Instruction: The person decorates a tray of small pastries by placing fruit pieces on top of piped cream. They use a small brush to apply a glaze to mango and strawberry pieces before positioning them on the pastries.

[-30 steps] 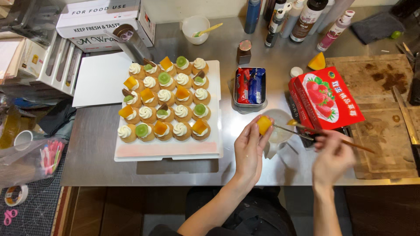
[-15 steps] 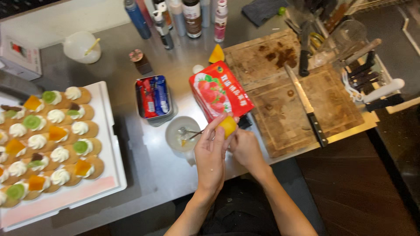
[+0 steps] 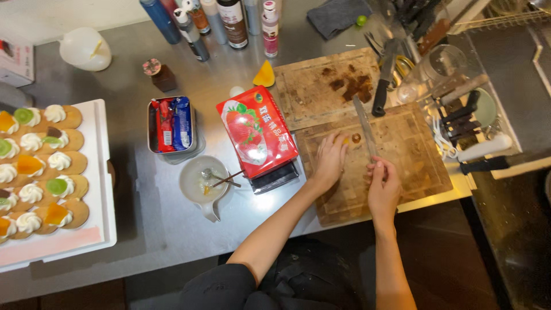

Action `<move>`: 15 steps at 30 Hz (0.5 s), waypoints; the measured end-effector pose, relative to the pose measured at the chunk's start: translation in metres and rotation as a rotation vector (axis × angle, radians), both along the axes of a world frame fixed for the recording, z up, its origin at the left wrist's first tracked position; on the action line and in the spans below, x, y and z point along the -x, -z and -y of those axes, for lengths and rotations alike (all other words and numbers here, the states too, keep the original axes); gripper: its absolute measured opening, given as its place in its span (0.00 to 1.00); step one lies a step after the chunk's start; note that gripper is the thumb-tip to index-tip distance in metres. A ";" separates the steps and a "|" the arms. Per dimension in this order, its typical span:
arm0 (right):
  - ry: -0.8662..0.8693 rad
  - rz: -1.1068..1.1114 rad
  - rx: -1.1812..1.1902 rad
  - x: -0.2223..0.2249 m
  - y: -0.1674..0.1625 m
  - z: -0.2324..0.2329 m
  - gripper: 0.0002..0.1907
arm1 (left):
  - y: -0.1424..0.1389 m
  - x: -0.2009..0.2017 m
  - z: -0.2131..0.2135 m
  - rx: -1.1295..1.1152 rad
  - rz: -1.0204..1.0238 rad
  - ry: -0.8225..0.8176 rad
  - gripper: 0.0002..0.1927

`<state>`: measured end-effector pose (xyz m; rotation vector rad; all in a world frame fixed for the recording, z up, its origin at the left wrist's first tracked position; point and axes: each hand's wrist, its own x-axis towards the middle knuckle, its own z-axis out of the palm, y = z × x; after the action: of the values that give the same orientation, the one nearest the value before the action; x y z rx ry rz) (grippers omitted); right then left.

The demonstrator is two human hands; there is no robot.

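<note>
My left hand (image 3: 329, 159) presses flat on the near wooden cutting board (image 3: 402, 172), fingers over a small orange fruit piece (image 3: 346, 139). My right hand (image 3: 383, 186) grips the handle of a long kitchen knife (image 3: 364, 123), whose blade lies over the board beside the fruit. A second, darker cutting board (image 3: 321, 86) lies just behind, with a black-handled knife (image 3: 383, 86) on it.
A red packet (image 3: 256, 131) sits left of the boards on a dark box. A white bowl (image 3: 202, 183) holds a spoon and chopsticks. A metal tin (image 3: 170, 125), an orange fruit wedge (image 3: 265, 76), bottles (image 3: 232, 23), a white tray (image 3: 97, 229) of topped biscuits and a utensil rack (image 3: 459, 109) surround them.
Both hands moved right from the bowl and red packet to the cutting board. The left hand set the orange fruit piece down there; the right hand took up the knife. The view panned right.
</note>
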<state>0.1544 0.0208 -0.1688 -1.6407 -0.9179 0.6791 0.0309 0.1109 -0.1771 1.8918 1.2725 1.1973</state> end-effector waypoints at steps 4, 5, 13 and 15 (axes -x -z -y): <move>-0.126 0.065 -0.003 0.028 0.007 -0.034 0.17 | -0.058 0.048 0.017 0.213 0.273 0.040 0.19; -0.169 0.045 0.030 0.038 0.010 -0.046 0.17 | -0.068 0.074 0.019 0.111 0.175 -0.086 0.17; -0.449 -0.018 0.038 0.128 0.014 -0.110 0.17 | -0.060 0.216 -0.023 0.383 -0.666 -0.388 0.27; -0.378 0.007 0.046 0.133 0.004 -0.109 0.16 | -0.056 0.218 -0.020 0.385 -0.569 -0.414 0.27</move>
<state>0.0217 0.1300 -0.1726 -1.5235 -1.2414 0.9562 -0.1869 0.1312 -0.1211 1.7778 2.1049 0.5211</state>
